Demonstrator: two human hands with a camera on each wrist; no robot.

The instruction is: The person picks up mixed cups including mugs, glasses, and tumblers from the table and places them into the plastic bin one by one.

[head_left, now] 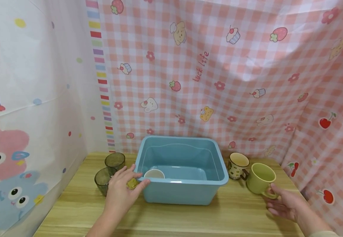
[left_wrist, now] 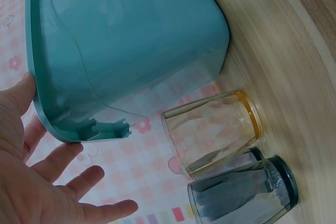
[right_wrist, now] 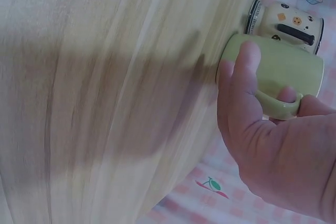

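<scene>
"What's behind the wooden table (head_left: pixel 207 220)?"
"A pink and white checked cloth (head_left: pixel 201 95) with strawberries (head_left: pixel 175 86) and cupcakes (head_left: pixel 233 35)."
"And on the left?"
"A white sheet (head_left: pixel 59 125) with big-eyed pink and blue shapes (head_left: pixel 11 141) and dots (head_left: pixel 20 22)."
"Any light?"
"A bright patch (head_left: pixel 248 65) on the checked cloth."

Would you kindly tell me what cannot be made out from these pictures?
Head view: the lower part of the white cup, hidden by the front wall of the blue bin.
Head view: most of the yellow glass, hidden by the left hand.
Head view: most of the right sleeve, cut off by the bottom edge.
Right wrist view: part of the patterned mug, behind the green mug.
</scene>
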